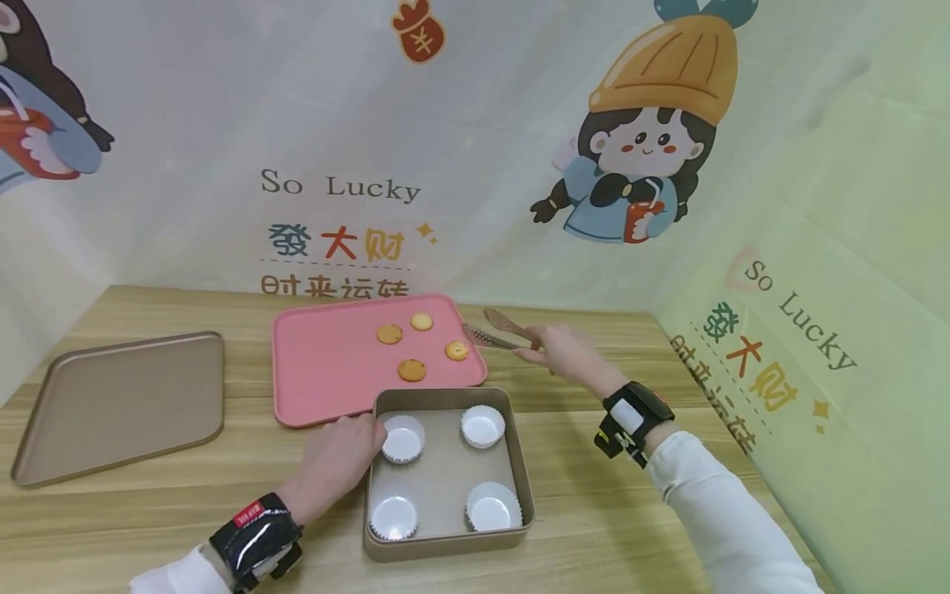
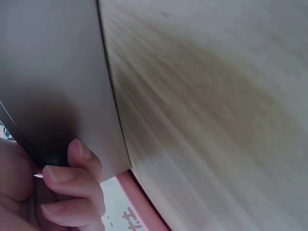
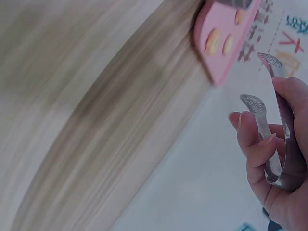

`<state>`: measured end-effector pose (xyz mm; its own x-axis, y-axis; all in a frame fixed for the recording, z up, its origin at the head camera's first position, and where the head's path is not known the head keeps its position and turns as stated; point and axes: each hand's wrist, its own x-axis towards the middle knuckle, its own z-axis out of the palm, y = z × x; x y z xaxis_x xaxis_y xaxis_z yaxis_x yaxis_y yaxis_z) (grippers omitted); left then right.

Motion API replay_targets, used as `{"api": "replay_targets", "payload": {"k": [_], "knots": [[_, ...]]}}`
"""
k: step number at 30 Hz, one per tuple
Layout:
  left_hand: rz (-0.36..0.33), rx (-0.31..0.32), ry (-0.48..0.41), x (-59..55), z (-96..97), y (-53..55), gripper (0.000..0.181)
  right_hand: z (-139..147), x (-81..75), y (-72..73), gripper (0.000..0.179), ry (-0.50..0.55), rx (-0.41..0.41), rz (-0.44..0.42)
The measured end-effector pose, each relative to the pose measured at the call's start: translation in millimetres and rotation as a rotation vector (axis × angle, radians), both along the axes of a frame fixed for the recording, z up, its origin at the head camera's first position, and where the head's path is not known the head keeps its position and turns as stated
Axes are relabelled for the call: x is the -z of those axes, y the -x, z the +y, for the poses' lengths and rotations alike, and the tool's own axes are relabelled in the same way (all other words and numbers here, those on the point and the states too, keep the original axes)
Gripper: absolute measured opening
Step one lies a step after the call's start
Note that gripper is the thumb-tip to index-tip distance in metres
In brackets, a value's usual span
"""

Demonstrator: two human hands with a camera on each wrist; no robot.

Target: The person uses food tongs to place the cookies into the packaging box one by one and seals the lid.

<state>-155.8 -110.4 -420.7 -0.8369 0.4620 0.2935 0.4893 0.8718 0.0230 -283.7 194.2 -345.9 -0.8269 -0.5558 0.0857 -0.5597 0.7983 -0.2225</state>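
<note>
My right hand (image 1: 567, 355) holds metal tongs (image 1: 500, 322), whose perforated tips stand apart near the right edge of the pink tray (image 1: 319, 363). In the right wrist view, the fingers wrap both arms of the tongs (image 3: 288, 139) and nothing lies between the tips. Several cookies (image 1: 411, 370) lie on the pink tray, one with a scalloped edge (image 1: 457, 351) nearest the tongs. My left hand (image 1: 341, 458) grips the left wall of a square baking tin (image 1: 445, 544), thumb over the rim, fingers outside. Inside the tin sit several white paper cups (image 1: 482, 426), one towards each corner.
A flat brown tray (image 1: 134, 404) rests at the left of the wooden table (image 1: 594, 511). The tin stands just in front of the pink tray. A printed cloth (image 1: 482, 148) hangs behind the table and along its right side.
</note>
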Motion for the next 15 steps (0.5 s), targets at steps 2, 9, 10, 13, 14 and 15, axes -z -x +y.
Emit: {"api": "replay_targets", "payload": {"k": [2,9,10,13,14,15], "knots": [[-0.002,0.0,-0.008,-0.3,-0.1,0.5,0.019,-12.1,0.9,3.2,0.028,-0.026,-0.028,-0.016],[-0.028,-0.016,-0.023,-1.1,2.6,0.4,0.017,-32.4,11.0,12.0,0.026,-0.141,-0.076,-0.022],[-0.046,-0.03,-0.044,-1.4,3.0,0.2,0.018,-33.7,12.5,12.3,0.027,-0.154,-0.074,-0.022],[-0.095,-0.07,-0.111,-1.8,3.6,0.0,0.02,-37.0,16.6,13.9,0.027,-0.176,-0.071,-0.023],[-0.105,-0.08,-0.128,-1.7,3.5,0.2,0.02,-37.7,17.7,14.5,0.026,-0.18,-0.072,-0.02],[-0.105,-0.082,-0.129,-1.5,3.3,0.5,0.02,-38.3,18.6,15.0,0.026,-0.184,-0.073,-0.014]]}}
